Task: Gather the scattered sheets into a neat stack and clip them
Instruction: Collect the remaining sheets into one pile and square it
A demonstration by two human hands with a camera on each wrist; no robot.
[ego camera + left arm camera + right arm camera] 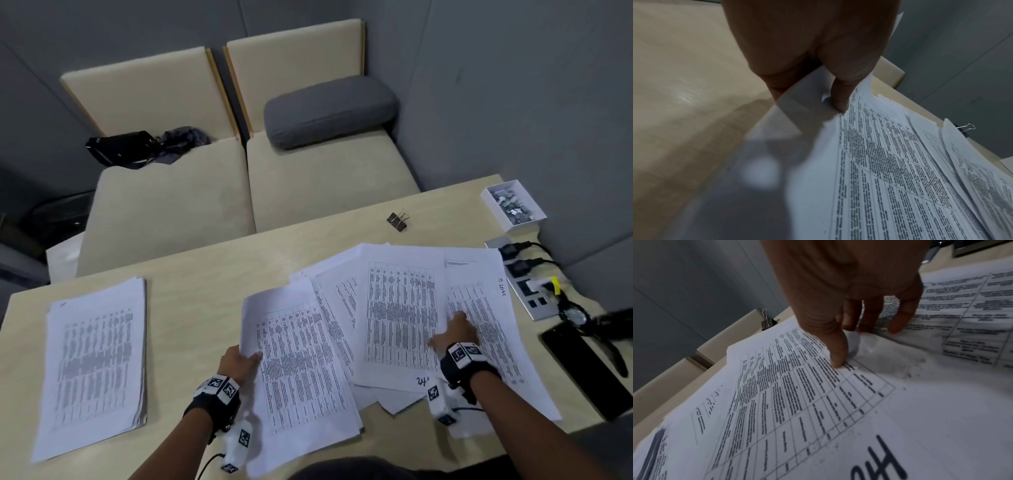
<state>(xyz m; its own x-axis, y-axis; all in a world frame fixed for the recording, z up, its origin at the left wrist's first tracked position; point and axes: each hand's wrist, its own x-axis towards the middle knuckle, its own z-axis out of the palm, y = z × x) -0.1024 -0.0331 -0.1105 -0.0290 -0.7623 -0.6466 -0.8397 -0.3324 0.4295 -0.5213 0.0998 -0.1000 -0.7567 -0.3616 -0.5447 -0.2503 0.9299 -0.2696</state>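
Printed sheets (400, 308) lie fanned and overlapping across the middle and right of the table (205, 267). My left hand (250, 356) pinches the left edge of the nearest bundle (298, 370), thumb (840, 100) on top and fingers under the paper (890, 178). My right hand (452, 329) rests on the fan. Its thumb (838, 360) presses the middle sheet (797, 394) and its fingertips (898, 324) touch the rightmost sheet (962, 313). A black binder clip (398, 218) lies beyond the sheets, touched by neither hand. It also shows as a binder clip (966, 128) in the left wrist view and a binder clip (767, 321) in the right wrist view.
A separate squared stack (96, 359) lies at the table's left. At the right are a white box of clips (512, 205), a power strip with plugs (527, 287), a watch (575, 315) and a black phone (579, 366). A beige sofa (308, 171) stands behind the table.
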